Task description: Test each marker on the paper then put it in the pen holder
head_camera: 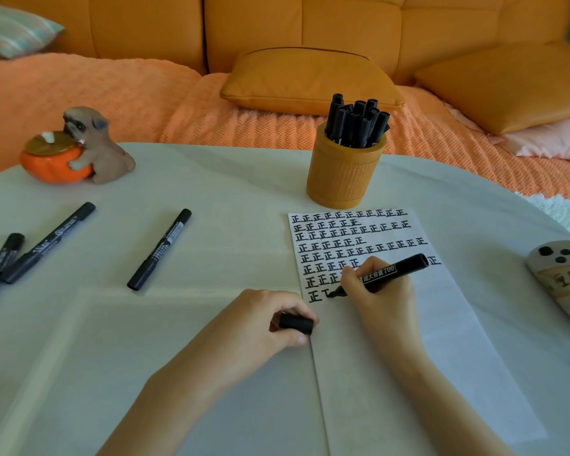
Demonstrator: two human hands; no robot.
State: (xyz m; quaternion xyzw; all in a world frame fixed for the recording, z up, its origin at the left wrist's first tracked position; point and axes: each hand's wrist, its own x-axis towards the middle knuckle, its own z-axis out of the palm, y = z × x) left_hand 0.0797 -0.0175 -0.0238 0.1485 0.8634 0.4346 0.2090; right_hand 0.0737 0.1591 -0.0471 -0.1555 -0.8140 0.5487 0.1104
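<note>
Marker (384,274) on the page right now, tip down at the start of the lowest written row, barrel slanting up and away to the right past the knuckles. The right hand (380,291) has its fingers pressed around the lower barrel, just above the tip, a writing pinch. Looks a light, stiff plastic tube, smooth and a bit slick, so low on the barrel is the place to hold it for control; higher up and the tip would likely wander.

Just left of that grip, the left hand (270,324) is curled closed around the cap (297,323), a short black cylinder, resting on the tabletop (211,373) at the sheet's edge. Small and smooth, easy to fumble, I'd say.

Under the tip, the paper (392,357): thin, flat, matte white, rows of bold black characters above the grip.

Beyond the hand, the pen holder (344,171), an upright ochre cylinder with a woven-looking wall, already crowded with capped black markers (357,125). Tight fit coming.

Well to the left, loose markers (160,250) lie untested on pale cloth.
</note>
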